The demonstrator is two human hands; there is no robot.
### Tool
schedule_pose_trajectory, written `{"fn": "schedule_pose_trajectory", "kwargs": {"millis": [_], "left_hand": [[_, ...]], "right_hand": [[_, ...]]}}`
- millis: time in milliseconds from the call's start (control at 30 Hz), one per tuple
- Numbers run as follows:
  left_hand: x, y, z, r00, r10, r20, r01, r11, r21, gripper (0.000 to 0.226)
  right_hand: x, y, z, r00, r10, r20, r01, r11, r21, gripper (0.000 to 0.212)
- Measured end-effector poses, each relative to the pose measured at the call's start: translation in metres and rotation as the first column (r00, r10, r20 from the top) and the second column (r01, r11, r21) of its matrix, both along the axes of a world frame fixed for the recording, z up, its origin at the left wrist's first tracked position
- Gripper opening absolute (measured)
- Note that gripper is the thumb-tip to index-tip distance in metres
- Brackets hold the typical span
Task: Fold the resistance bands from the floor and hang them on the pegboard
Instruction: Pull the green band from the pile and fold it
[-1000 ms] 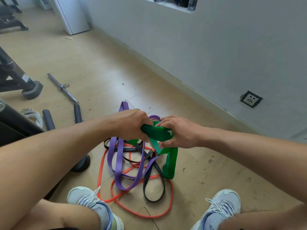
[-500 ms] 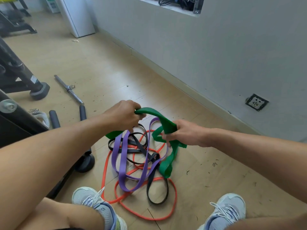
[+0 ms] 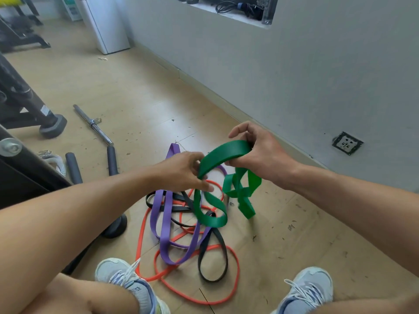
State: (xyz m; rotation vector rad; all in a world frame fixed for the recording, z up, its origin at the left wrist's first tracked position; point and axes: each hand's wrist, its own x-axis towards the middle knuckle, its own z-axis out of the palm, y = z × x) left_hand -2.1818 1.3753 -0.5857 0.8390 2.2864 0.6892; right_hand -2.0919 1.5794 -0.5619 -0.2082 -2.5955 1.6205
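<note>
Green band (image 3: 223, 152): It was up in the air, held between both hands, above the pile on the floor (image 3: 140, 91). One loop hung down from the left hand and a twisted bunch hung under the right hand.

Right hand (image 3: 256, 150): Its fingers were curled round the top of the green band, with the band running through the hand.

Left hand (image 3: 181, 171): Its fingers touched the other end of the arch. I could not tell if it pinched the band or just touched it.

Other bands: The purple band (image 3: 164, 223), the orange band (image 3: 226, 291) and the black band (image 3: 213, 264) lay mixed up on the floor between the shoes.

Step in hand: I think the person was getting the green band flat so it could be folded.

How to do it well: Untwist the bunch under the right hand first. Lift the low loop away from the pile so it does not catch the black band. Then lay the sides flat on each other.

Pegboard: I did not see it.
</note>
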Motion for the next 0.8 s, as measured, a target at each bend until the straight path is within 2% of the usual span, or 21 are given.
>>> {"fn": "schedule_pose_trajectory", "kwargs": {"millis": [67, 100, 200, 333, 500, 600, 633, 733, 800], "left_hand": [[0.007, 0.009, 0.004, 1.000, -0.019, 0.000, 0.019, 0.995, 0.095, 0.053], [0.009, 0.013, 0.005, 1.000, -0.011, -0.001, 0.011, 0.989, 0.146, 0.052], [0.014, 0.020, 0.006, 0.999, 0.028, -0.040, -0.018, 0.970, 0.243, 0.046], [0.016, 0.020, 0.006, 0.991, 0.026, -0.129, 0.011, 0.960, 0.280, 0.035], [0.013, 0.019, 0.013, 0.988, 0.089, -0.127, -0.038, 0.934, 0.354, 0.025], [0.014, 0.017, 0.018, 0.993, 0.103, -0.061, -0.068, 0.905, 0.419, 0.025], [0.014, 0.017, 0.019, 0.993, 0.110, -0.050, -0.078, 0.900, 0.429, 0.025], [0.012, 0.015, 0.025, 0.986, 0.167, 0.029, -0.161, 0.868, 0.469, 0.022], [0.010, 0.011, 0.028, 0.977, 0.200, 0.073, -0.210, 0.860, 0.464, 0.023]], "right_hand": [[0.001, -0.003, 0.004, 0.999, 0.036, -0.032, -0.034, 0.997, 0.063, 0.052], [0.002, -0.004, 0.004, 0.998, 0.045, -0.041, -0.041, 0.994, 0.097, 0.052], [0.003, -0.002, 0.000, 0.998, 0.048, -0.041, -0.041, 0.987, 0.154, 0.050], [0.004, -0.004, -0.001, 0.996, 0.086, -0.028, -0.077, 0.966, 0.246, 0.045], [0.005, 0.004, -0.009, 0.996, 0.087, -0.008, -0.084, 0.977, 0.195, 0.042], [0.004, 0.014, -0.025, 0.990, 0.106, 0.089, -0.115, 0.989, 0.095, 0.044], [0.004, 0.017, -0.032, 0.979, 0.141, 0.147, -0.158, 0.981, 0.113, 0.044], [0.003, 0.025, -0.054, 0.932, 0.181, 0.313, -0.277, 0.914, 0.296, 0.035], [0.002, 0.032, -0.064, 0.925, 0.122, 0.359, -0.227, 0.937, 0.267, 0.031]]}}
